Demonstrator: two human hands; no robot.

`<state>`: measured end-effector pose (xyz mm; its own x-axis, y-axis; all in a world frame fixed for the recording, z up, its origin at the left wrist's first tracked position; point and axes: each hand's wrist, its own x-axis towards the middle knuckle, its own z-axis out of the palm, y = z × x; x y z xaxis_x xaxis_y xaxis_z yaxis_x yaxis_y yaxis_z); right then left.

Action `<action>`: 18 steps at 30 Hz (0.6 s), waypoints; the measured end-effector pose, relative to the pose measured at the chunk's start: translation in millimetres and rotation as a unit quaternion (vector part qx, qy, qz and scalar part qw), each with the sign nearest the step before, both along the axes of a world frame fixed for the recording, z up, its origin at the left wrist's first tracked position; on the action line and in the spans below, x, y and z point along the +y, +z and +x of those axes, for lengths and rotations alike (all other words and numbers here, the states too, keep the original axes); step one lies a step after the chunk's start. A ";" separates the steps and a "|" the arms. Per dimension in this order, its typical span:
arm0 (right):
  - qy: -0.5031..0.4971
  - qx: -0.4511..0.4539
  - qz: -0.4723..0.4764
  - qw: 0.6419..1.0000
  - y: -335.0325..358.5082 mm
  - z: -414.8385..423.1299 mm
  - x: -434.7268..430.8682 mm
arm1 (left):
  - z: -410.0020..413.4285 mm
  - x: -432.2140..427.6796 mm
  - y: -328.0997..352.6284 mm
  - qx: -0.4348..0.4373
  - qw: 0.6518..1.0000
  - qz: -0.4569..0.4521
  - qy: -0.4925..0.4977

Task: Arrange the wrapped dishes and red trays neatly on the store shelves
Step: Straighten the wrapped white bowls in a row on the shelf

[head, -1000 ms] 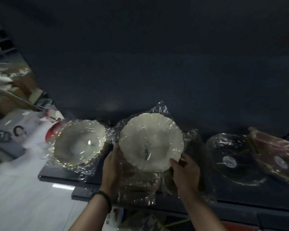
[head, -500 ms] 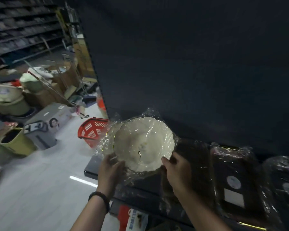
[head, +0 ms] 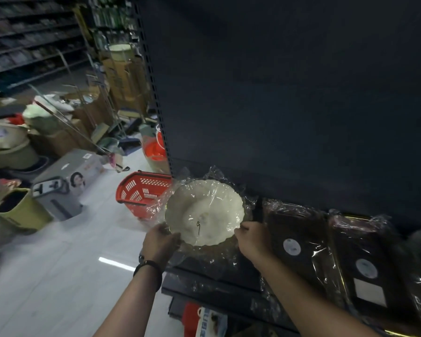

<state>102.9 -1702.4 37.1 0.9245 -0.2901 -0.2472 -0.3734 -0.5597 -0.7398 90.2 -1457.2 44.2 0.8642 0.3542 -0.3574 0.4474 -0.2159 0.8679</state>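
1. Step in hand, as I read it: setting one wrapped dish [head: 204,216] at the left end of the shelf [head: 199,288], centre of frame, its face tilted up toward the camera
2. Left hand [head: 159,242], lower centre-left, has its fingers curled round the dish's lower-left rim thru the plastic; a dark wristband [head: 148,268] sits just below it
3. Right hand [head: 252,239], just right of the dish, grips the right rim w/ curled fingers, and the hold looks firm
4. The dish is white w/ a scalloped edge and a handwritten mark near its middle, and loose wrap bunches round it
5. Can't tell if its far edge rests on the shelf or leans on the dark back panel [head: 289,105]
6. Just right of it, dark wrapped trays [head: 294,249] w/ round white stickers lie in a row toward the right edge; light is too dim to call their colour
7. A red basket [head: 141,193] and a grey box [head: 66,181] stand on the floor, left of the shelf
8. Next move prob calls for seating the dish flat, or leaning it steady on the panel, in line w/ the trays, then freeing both hands together
9. Risk: the wrap looks slippery and the dish is near the shelf's left end, so it could slide off
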 end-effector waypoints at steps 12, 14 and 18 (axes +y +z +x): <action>0.100 -0.030 -0.161 0.981 -6.1 -7.9 -0.8 | -14.7 -5.9 -15.6 -0.058 0.953 0.291 -0.063; 0.112 -0.014 -0.159 0.981 -7.6 -8.6 -1.5 | -15.1 -6.0 -14.6 -0.061 0.945 0.311 -0.075; 0.125 -0.007 -0.164 0.978 -7.7 -6.0 -1.8 | -10.5 -5.8 -13.1 -0.050 0.935 0.338 -0.098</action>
